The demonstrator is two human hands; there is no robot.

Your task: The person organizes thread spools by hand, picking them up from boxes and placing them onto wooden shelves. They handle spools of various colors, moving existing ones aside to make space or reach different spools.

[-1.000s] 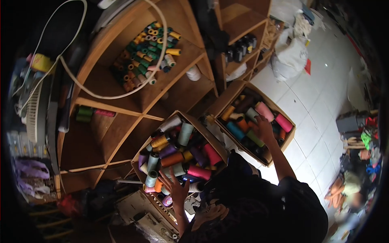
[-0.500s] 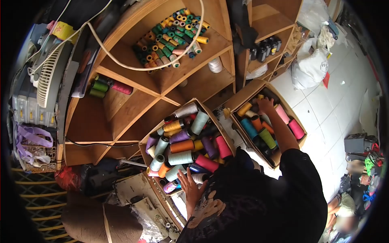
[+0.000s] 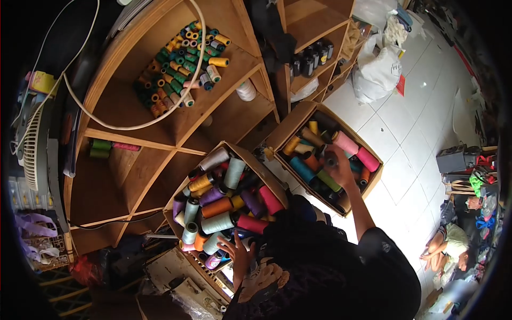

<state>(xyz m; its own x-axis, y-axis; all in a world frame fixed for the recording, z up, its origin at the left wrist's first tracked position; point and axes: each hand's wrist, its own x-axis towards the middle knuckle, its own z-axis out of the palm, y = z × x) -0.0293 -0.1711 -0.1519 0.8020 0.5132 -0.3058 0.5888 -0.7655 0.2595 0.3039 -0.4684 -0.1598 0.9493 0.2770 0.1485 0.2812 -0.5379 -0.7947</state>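
Note:
My right hand [image 3: 341, 172] is over the right cardboard box [image 3: 290, 118], its fingers round a dark thread spool [image 3: 330, 158] whose end faces up. Around it in that box lie a pink spool [image 3: 345, 143], a magenta spool [image 3: 368, 159], a teal spool [image 3: 302, 169] and a green spool [image 3: 329, 180]. Fingers spread, my left hand [image 3: 240, 256] rests by the near edge of the left cardboard box [image 3: 266, 176], holding nothing that shows. Heaped in this box are many spools, among them a pale mint spool [image 3: 217, 222], an orange spool [image 3: 216, 208] and a magenta spool [image 3: 252, 224].
Wooden shelves [image 3: 186, 130] stand behind the boxes, with small thread spools [image 3: 184, 69] in one compartment. A white cable [image 3: 130, 128] loops in front. White bags [image 3: 376, 72] lie on the tiled floor [image 3: 400, 154]. Another person [image 3: 448, 248] sits at the far right.
My right hand has drawn back toward the middle of the right box, and a dark spool now shows in it. The view has shifted; my left hand stays by the left box.

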